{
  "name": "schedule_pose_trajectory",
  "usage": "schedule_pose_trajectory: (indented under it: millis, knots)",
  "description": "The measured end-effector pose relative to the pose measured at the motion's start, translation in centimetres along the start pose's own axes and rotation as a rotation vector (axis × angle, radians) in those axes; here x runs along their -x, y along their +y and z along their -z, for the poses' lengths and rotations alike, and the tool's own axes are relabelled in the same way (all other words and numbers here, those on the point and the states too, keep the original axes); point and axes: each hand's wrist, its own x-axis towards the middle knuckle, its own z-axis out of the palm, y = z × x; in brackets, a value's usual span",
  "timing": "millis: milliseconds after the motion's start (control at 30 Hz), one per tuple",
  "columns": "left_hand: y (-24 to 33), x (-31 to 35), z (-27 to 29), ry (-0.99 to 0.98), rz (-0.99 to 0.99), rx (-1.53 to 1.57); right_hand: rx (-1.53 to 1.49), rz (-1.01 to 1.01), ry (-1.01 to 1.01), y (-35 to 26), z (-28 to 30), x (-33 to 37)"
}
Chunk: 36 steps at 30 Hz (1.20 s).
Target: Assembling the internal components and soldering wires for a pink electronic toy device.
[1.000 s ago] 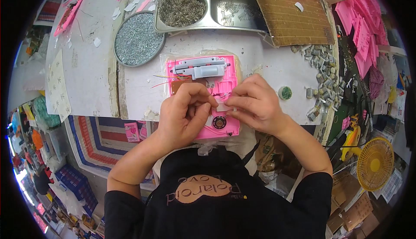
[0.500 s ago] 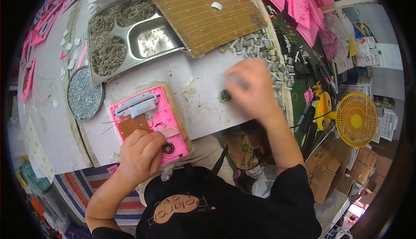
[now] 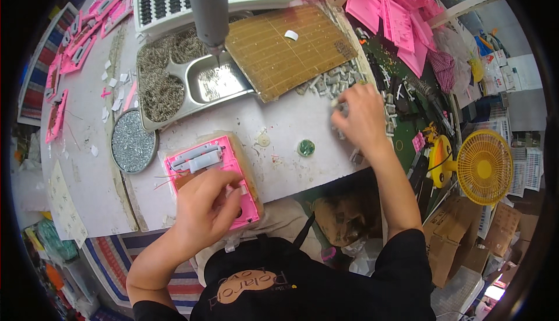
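Note:
A bright pink plastic casing [image 3: 247, 207] rests on a wrapped pad near the table's front edge. Grey and white parts, a brown board and thin wires sit in it. My left hand [image 3: 205, 209] is over the casing, fingers curled toward the thumb; whether something small is between them is hidden. Farther right, my right hand [image 3: 365, 118] is at the edge of a pile of small grey cylindrical parts [image 3: 333, 82]. Its thumb and fingers close around a small grey piece, partly hidden. Left of that hand stands a small round pot of green stuff [image 3: 305, 147].
A metal tray [image 3: 194, 101] of small springs and a round dish of silvery bits [image 3: 134, 140] stand at the left. A brown board [image 3: 291, 47] overlaps the tray. An electric screwdriver [image 3: 208, 12] hangs above. Pink casings [image 3: 396, 21] pile up far right, beside a yellow fan [image 3: 484, 167].
My right hand has moved from over the green pot, right and away, to the grey parts. The left hand has lifted and its fingers have shifted over the casing. The view has shifted, showing the screwdriver.

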Motion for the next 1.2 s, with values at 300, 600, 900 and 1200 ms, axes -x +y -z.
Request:
schedule_pose_trajectory:
  millis: [300,600,900,1200]
  knots:
    - [0.7,-6.4,-1.1,-0.481,0.462,0.656,-0.835,0.370,0.021,-9.8,5.2,3.6]
    - [3.2,-13.7,-3.8,-0.988,0.397,0.390,-1.353,-0.099,-0.210,-6.0,5.2,8.5]
    - [-5.0,-34.0,-13.3,0.054,-0.193,-0.469,-2.251,-0.436,-0.145,-5.4,2.2,12.5]
    - [-4.2,-37.0,-14.0,-0.159,-0.184,-0.676,-2.210,-0.491,-0.126,-3.5,1.9,14.5]
